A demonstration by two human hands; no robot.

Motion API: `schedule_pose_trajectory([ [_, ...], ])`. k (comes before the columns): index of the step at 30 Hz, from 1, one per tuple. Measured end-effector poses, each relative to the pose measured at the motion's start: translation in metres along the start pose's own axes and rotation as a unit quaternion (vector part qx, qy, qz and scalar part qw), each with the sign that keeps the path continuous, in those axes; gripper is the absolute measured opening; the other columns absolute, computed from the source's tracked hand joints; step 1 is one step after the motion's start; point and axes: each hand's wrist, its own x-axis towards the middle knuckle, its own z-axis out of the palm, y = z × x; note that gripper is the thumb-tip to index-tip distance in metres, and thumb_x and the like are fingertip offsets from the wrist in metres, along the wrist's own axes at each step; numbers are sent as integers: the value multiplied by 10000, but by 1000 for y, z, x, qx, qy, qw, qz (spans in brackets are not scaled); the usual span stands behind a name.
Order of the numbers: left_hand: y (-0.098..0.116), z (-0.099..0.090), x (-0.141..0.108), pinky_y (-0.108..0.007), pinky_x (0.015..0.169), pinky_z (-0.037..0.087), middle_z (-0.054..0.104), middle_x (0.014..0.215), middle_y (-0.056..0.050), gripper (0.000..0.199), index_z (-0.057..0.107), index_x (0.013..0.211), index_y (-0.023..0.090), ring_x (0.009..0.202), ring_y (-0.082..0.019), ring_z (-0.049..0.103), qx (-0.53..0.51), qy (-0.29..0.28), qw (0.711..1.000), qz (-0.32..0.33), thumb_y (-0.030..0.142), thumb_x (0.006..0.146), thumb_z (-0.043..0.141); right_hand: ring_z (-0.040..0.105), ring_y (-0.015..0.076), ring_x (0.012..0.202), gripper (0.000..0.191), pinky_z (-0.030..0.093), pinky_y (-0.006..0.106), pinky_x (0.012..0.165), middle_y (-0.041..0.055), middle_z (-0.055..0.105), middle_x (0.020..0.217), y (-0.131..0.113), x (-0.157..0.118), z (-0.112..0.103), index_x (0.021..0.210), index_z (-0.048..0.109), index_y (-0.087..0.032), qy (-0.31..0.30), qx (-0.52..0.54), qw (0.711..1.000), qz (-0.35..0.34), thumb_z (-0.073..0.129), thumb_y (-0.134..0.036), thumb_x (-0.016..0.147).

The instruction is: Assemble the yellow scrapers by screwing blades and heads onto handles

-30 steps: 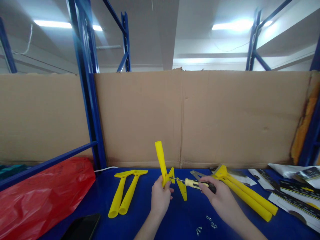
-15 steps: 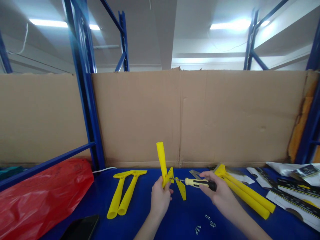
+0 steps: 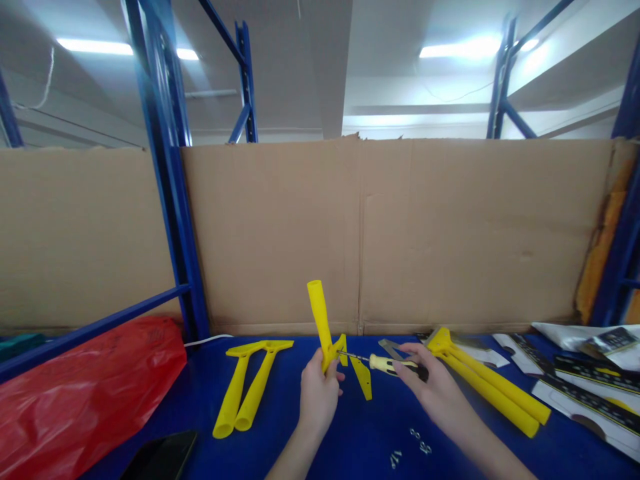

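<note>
My left hand (image 3: 319, 390) is closed around the head end of a yellow scraper handle (image 3: 319, 313), whose hollow grip points up and slightly left. In my right hand (image 3: 430, 373) is a screwdriver (image 3: 387, 365) with a cream and black handle. Its shaft runs left, and the tip meets the scraper head by my left fingers; the screw there is too small to make out. Flat yellow plates (image 3: 362, 379) lie on the blue tabletop just behind the shaft. Metal blades (image 3: 390, 348) rest beyond the screwdriver. Small screws (image 3: 395, 459) and nuts (image 3: 421, 441) are scattered nearer me.
Two yellow scraper handles (image 3: 255, 387) lie at left, two more (image 3: 493, 387) at right. A red plastic bag (image 3: 100, 393) and a black phone (image 3: 163, 457) occupy the left side. Printed packaging (image 3: 590, 400) covers the right. Cardboard (image 3: 280, 233) stands along the back between blue posts.
The scraper handle's grip end has tilted a little further left. My right hand and the screwdriver have shifted slightly left, and the right fingers have changed their position on its handle.
</note>
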Motion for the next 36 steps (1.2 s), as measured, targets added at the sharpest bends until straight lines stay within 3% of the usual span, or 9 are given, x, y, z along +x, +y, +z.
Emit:
schedule_pose_trajectory([
  [2,0,0,1,-174,409,486,658,810,-45,150,574,926,134,596,-115,637,-1,2,1000,-7,76,842,464,465,112,436,353,362,256,430,-2,629,820,2,-1,2,1025,551,-241,21,34,999,-7,556,-377,700],
  [8,-5,0,1,-180,446,486,663,740,-28,146,580,932,154,634,-139,662,21,-3,999,27,141,861,453,558,178,569,212,399,267,492,1,622,642,-14,-4,-7,779,606,-213,-11,4,999,-34,584,-371,640],
  [14,-12,-2,3,-195,477,477,678,739,-29,152,588,948,178,691,-165,676,36,12,996,82,225,863,470,610,207,628,206,411,268,500,32,673,641,-19,-5,-8,750,644,-199,-12,28,999,-16,600,-373,650],
  [16,-12,-3,4,-200,489,479,683,749,-32,165,594,962,183,693,-167,672,34,13,995,97,239,860,477,556,169,513,230,375,249,453,13,620,519,-19,-5,-6,729,640,-186,-16,57,998,10,562,-398,688],
  [19,-10,-3,4,-210,508,492,687,762,-31,222,589,1035,187,695,-169,667,4,15,993,116,263,860,474,332,88,321,299,213,208,350,-32,522,406,-17,-5,-4,768,615,-173,-26,130,987,86,466,-431,750],
  [22,-9,-2,4,-218,505,496,688,764,-35,258,583,1069,179,688,-174,665,-7,9,992,123,284,862,471,235,54,301,323,113,195,336,-30,545,459,-16,-5,-2,795,585,-179,-44,152,980,121,477,-478,732],
  [28,-13,-3,6,-207,501,480,694,767,-41,235,590,1057,183,692,-166,665,32,27,993,108,218,857,471,309,36,320,390,201,214,301,-4,631,844,-12,-7,2,1002,558,-253,17,111,993,42,616,-412,651],
  [33,-13,-3,7,-205,499,482,694,773,-33,232,600,1049,183,683,-161,665,20,25,994,108,223,854,482,426,98,415,199,301,213,372,-17,581,551,-13,-4,-4,721,615,-206,-13,72,997,-18,622,-386,636],
  [36,-10,-2,5,-204,508,491,698,793,-32,230,604,1045,188,681,-158,664,7,18,993,112,242,853,489,358,92,350,315,225,212,340,-23,522,423,-12,-1,-4,704,621,-191,-19,90,995,26,531,-493,698],
])
